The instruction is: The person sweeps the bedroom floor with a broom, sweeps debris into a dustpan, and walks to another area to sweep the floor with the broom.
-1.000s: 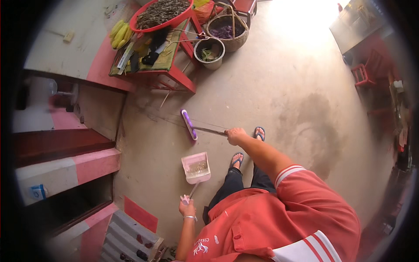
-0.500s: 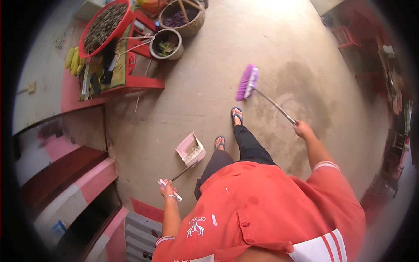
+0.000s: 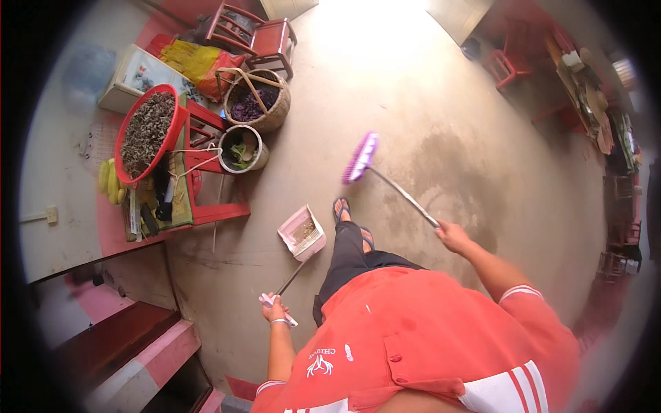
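Note:
My left hand (image 3: 276, 308) is closed round the pale handle of a long-handled dustpan. The pink and white dustpan (image 3: 301, 234) has its tray at floor level, left of my feet, with some brownish debris inside. Over on the right, my right hand (image 3: 455, 237) grips the end of a broom's metal stick. The broom (image 3: 361, 159) has a purple bristle head with a white patterned top, held out ahead of my sandalled feet. Whether its bristles touch the floor I cannot tell.
At the left, a red basin (image 3: 172, 146) of dried dark pieces rests on a red stand. Beside it are a bucket (image 3: 261, 153) with green scraps and a wicker basket (image 3: 279, 113). A wooden chair (image 3: 272, 45) stands farther off. A damp patch (image 3: 441, 179) darkens the concrete floor.
The broom head has swung left and nearer to me, and my right hand has come left with it. One foot has stepped forward. The dustpan stays in my left hand.

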The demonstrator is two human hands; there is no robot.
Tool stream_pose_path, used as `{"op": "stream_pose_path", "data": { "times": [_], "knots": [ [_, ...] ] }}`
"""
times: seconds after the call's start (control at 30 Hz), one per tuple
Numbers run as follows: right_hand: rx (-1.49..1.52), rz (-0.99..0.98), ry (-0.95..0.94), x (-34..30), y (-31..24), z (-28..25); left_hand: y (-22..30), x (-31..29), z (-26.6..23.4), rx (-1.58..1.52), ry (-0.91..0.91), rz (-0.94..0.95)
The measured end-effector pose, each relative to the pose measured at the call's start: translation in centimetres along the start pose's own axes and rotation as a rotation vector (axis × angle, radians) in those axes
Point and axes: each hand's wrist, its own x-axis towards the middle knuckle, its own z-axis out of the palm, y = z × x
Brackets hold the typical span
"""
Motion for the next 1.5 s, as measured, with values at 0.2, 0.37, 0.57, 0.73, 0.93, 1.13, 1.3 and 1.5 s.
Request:
{"op": "stream_pose_path", "data": {
  "times": [0.2, 0.37, 0.57, 0.73, 0.93, 1.13, 1.3, 1.5],
  "knots": [
    [-0.192, -0.189, -0.163, 16.7, -17.8, 3.5, 4.9, 2.5, 4.4, 0.108, -0.041, 0.098],
    [-0.301, -0.251, -0.166, 28.4, -28.4, 5.9, 9.9, 3.3, 8.0, 0.212, -0.059, 0.125],
    [-0.385, -0.043, -0.157, 30.8, -21.4, -1.4, 15.0, 6.0, 10.9, 0.291, -0.136, 0.142],
    [-0.265, 0.266, -0.032, 21.5, -11.0, -8.0, 18.5, 8.0, 9.6, 0.326, -0.128, 0.082],
    [0.059, 0.531, 0.033, 16.7, -8.0, -12.7, 19.7, 8.4, 8.6, 0.329, -0.212, 0.14],
    [0.009, 0.165, 0.136, 19.9, -12.0, -15.5, 14.6, 12.3, 8.9, 0.405, -0.259, 0.143],
    [-0.105, -0.02, -0.008, 34.7, -18.9, -16.5, 14.4, 11.1, 10.0, 0.936, -0.1, -0.045],
    [-0.299, -0.095, -0.176, 49.0, -23.1, -17.4, 26.0, 3.6, 15.2, 1.379, 0.238, 0.215]
  ]
}}
